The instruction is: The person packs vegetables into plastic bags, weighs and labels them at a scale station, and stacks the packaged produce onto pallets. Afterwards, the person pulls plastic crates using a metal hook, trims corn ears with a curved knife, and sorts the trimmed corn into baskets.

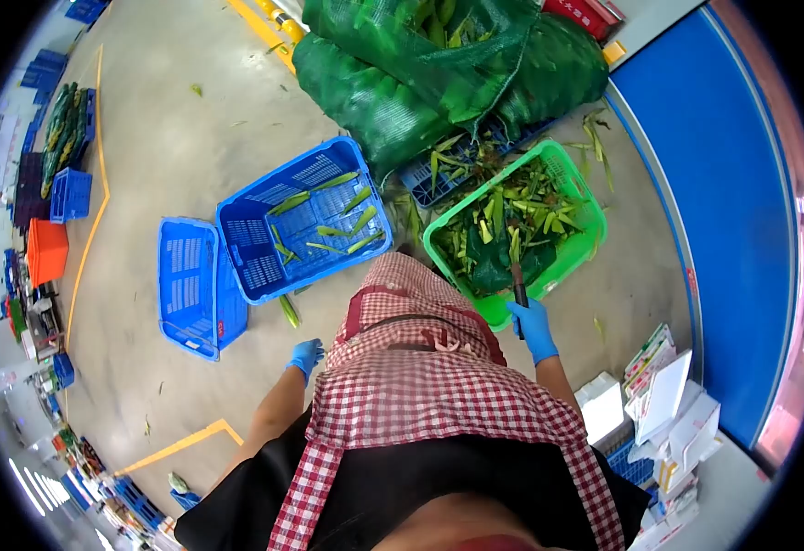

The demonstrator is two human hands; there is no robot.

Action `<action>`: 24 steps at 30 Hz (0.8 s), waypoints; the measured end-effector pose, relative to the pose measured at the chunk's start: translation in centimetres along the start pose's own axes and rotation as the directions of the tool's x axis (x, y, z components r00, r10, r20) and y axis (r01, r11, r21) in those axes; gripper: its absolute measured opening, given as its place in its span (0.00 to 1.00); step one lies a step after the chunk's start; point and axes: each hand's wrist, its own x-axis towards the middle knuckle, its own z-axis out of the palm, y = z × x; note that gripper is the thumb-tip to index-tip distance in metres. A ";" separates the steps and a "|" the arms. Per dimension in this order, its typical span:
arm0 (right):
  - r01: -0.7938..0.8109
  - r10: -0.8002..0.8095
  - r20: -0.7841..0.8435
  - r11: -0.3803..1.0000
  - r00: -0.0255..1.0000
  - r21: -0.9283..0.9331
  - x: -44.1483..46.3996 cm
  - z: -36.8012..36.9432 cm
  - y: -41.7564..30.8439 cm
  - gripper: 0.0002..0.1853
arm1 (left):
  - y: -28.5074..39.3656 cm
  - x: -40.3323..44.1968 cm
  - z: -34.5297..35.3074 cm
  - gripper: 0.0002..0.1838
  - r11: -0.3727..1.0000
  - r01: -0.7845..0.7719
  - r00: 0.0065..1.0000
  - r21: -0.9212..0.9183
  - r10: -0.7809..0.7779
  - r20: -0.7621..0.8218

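Wrapped round a dark-handled tool [519,296], my blue-gloved right hand [534,329] grips just outside the near corner of the green basket [584,250]. From the fist the tool's long axis runs away from the body, far end leaning slightly left, over the rim and among the leafy trimmings [549,207]; I can't tell its tip from the leaves. The right hand is clearly nearer; my left [306,356] hangs off to the side, holding nothing, fingers loosely curled. Between the hands sits the checked apron [420,386], so the left has the body to come round.

Beyond the left hand stands a blue basket [241,234], a few leaves on its bottom, with another blue one [186,275] against its left side. Past the green basket's far-left edge, a bulky green net sack [374,83] crowds the far side; bare floor [645,248] opens to the right.
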 end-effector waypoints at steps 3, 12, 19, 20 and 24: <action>0.014 -0.014 0.052 1.000 0.999 -0.009 2.5 0.2 -0.9 0.09 | -1.0 5.6 3.0 0.14 0.742 -0.594 0.805 0.310 0.549 0.228; 0.089 -0.088 0.071 0.996 0.994 -0.002 3.2 0.6 -2.5 0.09 | 21.0 -5.7 13.3 0.11 0.875 -0.481 0.877 0.053 0.480 0.028; 0.167 -0.187 -0.223 0.980 0.957 -0.105 5.2 -0.6 -2.6 0.11 | 30.6 -1.7 15.7 0.10 0.833 -0.539 0.842 0.128 0.536 0.056; 0.096 -0.074 -0.154 0.986 0.985 0.139 4.8 0.1 -4.7 0.11 | 32.4 -1.9 16.0 0.11 0.804 -0.566 0.824 0.186 0.561 0.083; 0.174 -0.166 -0.063 0.973 0.984 0.149 10.6 2.0 -9.3 0.09 | 38.5 2.8 17.1 0.10 0.721 -0.673 0.737 0.167 0.632 0.241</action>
